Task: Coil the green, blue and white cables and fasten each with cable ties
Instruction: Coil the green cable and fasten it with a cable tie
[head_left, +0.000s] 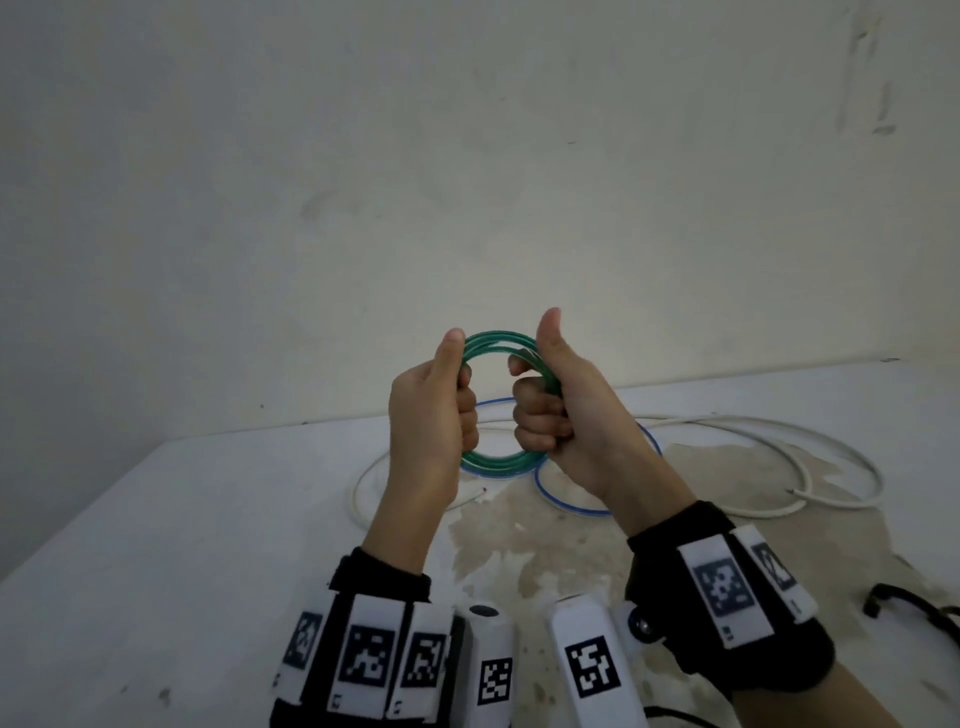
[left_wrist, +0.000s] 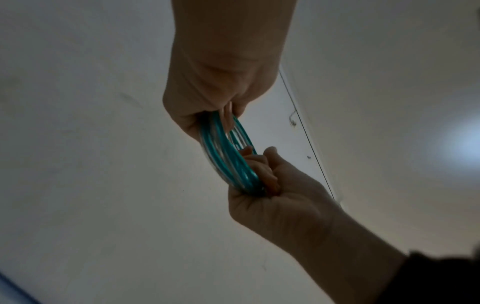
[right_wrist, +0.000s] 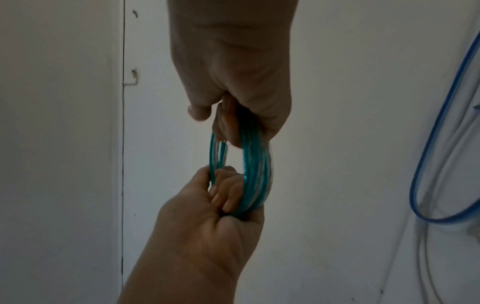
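Our fingers (head_left: 537, 415) are curled tight round the green cable (head_left: 498, 338), which is wound into a small hoop of several turns held upright in the air between our two fists: the left hand (head_left: 434, 410) grasps the hoop's left side, the right hand (head_left: 566, 410) its right side, both thumbs pointing up. We judge the cable light and springy, smooth-skinned and apt to slip or splay its turns if either grip loosens, so it is best held where the turns lie bundled together, pinched flat against the palm. Below and beyond our fists, the blue cable (head_left: 563, 501) and the white cable (head_left: 810, 441) lie loose and uncoiled on the tabletop (head_left: 156, 519).
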